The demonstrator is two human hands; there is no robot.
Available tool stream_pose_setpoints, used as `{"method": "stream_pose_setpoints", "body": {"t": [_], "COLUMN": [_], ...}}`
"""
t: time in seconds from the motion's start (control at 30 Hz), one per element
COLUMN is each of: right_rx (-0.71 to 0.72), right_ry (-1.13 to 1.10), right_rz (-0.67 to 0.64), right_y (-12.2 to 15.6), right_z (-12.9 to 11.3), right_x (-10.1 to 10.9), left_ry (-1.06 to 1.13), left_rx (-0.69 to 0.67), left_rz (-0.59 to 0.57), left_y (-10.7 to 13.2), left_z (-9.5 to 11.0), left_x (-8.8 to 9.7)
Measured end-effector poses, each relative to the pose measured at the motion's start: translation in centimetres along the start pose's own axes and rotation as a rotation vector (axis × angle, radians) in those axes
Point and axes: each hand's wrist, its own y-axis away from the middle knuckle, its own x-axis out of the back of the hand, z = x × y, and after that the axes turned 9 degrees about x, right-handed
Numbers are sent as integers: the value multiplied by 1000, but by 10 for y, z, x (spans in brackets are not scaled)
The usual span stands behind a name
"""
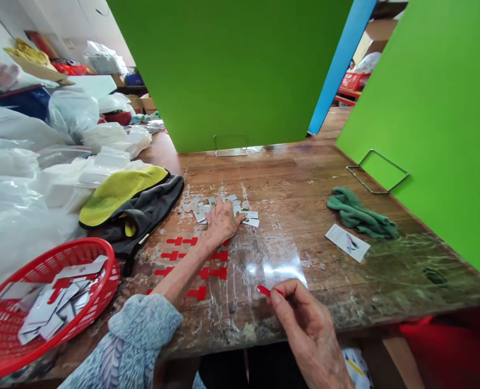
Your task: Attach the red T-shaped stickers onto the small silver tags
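My left hand (221, 220) reaches out over a loose pile of small white cards (251, 222) on the wooden table, its fingers spread and touching the cards. Near the front edge, my right hand (305, 324) pinches a small red sticker (263, 290) between thumb and forefinger. Rows of red T-shaped stickers (218, 273) lie on the tabletop beneath my left forearm, which hides some of them. Whether a card is gripped under the left fingers does not show.
At the left, a red plastic basket (81, 251) holds several white cards, and a yellow and grey cloth (130, 202) lies behind it. Plastic bags (17, 200) pile up beyond. To the right are a printed card (347, 242), a green cloth (359, 213) and upright green boards (240, 75).
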Motion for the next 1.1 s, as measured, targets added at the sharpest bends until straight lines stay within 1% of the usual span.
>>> {"method": "stream_pose_setpoints", "body": {"t": [0.1,0.2,0.33,0.47,0.57,0.63,0.67,0.73,0.8,0.87,0.93,1.0,1.1], "right_rx": [-38,-27,-11,-21,-35,-33,-28,-4,27,59,102,153,208], "right_ry": [-29,-58,-111,-158,-183,-199,-206,-217,-220,-213,-179,-116,-21], "right_rz": [-2,-5,-70,-40,-32,-6,5,15,6,-10,-20,-24,-45], "right_y": [-1,-5,-9,-9,-11,-13,-13,-13,-11,-6,1,8,17], "right_z": [0,2,8,6,-2,-9,-12,-17,-21,-22,-21,-18,-13], "right_x": [0,0,1,1,1,2,2,1,-1,-4,-7,-9,-9], "left_ry": [-12,8,76,225,411,558,628,746,880,1080,1219,1283,1356], "left_rx": [-33,-67,-66,-39,14,64,88,131,193,287,357,391,432], "left_rz": [-36,-87,-133,-175,-233,-290,-322,-379,-411,-432,-454,-483,-526], "left_y": [-6,-7,-6,-5,3,20,32,63,98,130,155,170,179], "left_z": [0,-3,-5,-3,-2,-3,-5,-11,-19,-28,-35,-40,-43], "left_x": [-10,-11,-8,-4,8,20,26,36,40,38,32,25,20]}}
